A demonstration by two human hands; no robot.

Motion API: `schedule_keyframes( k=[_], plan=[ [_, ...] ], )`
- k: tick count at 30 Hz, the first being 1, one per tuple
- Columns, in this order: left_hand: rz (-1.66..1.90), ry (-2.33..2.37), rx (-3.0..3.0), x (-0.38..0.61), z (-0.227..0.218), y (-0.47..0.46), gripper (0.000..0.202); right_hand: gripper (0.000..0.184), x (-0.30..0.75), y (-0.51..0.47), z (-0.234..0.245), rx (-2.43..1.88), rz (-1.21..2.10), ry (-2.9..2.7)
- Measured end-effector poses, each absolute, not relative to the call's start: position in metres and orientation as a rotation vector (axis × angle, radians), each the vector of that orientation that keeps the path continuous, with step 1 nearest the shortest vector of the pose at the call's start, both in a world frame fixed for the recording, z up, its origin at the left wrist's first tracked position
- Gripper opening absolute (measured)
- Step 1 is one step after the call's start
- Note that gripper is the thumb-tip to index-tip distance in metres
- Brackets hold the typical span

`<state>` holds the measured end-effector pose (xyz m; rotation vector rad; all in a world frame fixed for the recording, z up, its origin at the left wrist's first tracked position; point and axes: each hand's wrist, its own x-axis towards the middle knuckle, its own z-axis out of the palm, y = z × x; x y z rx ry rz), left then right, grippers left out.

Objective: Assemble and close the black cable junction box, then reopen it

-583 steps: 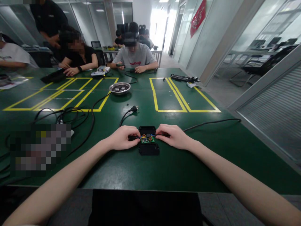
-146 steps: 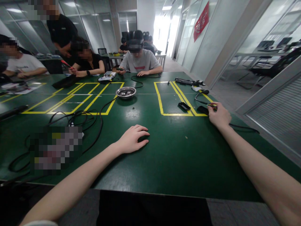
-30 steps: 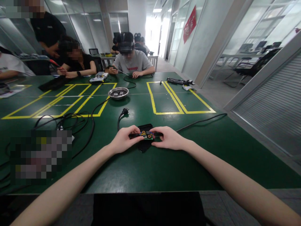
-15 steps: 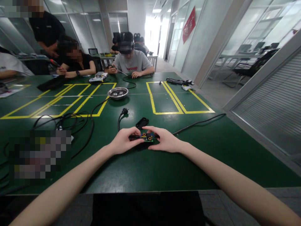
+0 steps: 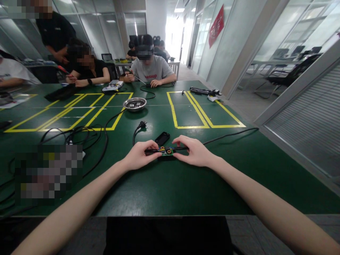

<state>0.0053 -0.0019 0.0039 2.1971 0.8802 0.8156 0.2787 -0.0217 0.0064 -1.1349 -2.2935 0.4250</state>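
A small green circuit board point(image 5: 168, 152) with copper-wound coils sits at the black lower case half point(image 5: 166, 158) on the table in front of me. My left hand point(image 5: 139, 155) grips the board's left end, thumb in front and fingers behind, with a black cable point(image 5: 151, 151) passing between them. At the right end, my right hand point(image 5: 196, 152) has its thumb and index finger apart, the thumb near the case edge. Another black cable point(image 5: 181, 148) runs through that gap. Just behind lies a black case cover point(image 5: 162, 138), its hollow side up.
A power plug point(image 5: 142, 124) lies beyond my left hand. Farther back stands a metal bowl point(image 5: 135, 104) with small metal parts. Coiled cables point(image 5: 71, 132) and a blurred-out object point(image 5: 50, 173) occupy the left. Yellow tape point(image 5: 191, 126) marks the table; co-workers sit opposite.
The board has come down level onto the lower case half, which now shows beneath its front edge. My right hand has shifted right, away from the board. The view has moved slightly.
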Motion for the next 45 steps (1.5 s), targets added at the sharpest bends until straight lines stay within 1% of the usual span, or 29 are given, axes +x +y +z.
schedule_keyframes(
  k=[1,2,4,8,12,19,37,45],
  plan=[
    [0.811,0.880,2.205,0.004,0.005,-0.001,0.021,0.016,0.281,-0.021,0.009,-1.146,0.393,-2.295],
    [0.806,0.882,2.214,0.003,0.006,-0.001,0.021,0.013,0.284,-0.020,0.011,-1.148,0.367,-2.302],
    [0.803,0.887,2.231,0.001,0.009,0.001,0.023,0.017,0.288,-0.018,0.014,-1.121,0.331,-2.332],
    [0.766,0.886,2.322,-0.003,0.012,0.004,0.023,0.018,0.291,-0.019,0.016,-1.044,0.316,-2.412],
    [0.712,0.880,2.422,-0.006,0.012,0.005,0.020,0.021,0.292,-0.019,0.017,-1.062,0.319,-2.485],
    [0.684,0.884,2.431,-0.005,0.010,0.005,0.019,0.025,0.296,-0.014,0.018,-1.108,0.323,-2.538],
    [0.619,0.899,2.401,-0.005,0.005,0.008,0.014,0.023,0.295,-0.013,0.015,-1.140,0.378,-2.561],
    [0.571,0.905,2.405,-0.005,0.005,0.007,0.015,0.023,0.293,-0.014,0.015,-1.164,0.400,-2.611]
  ],
)
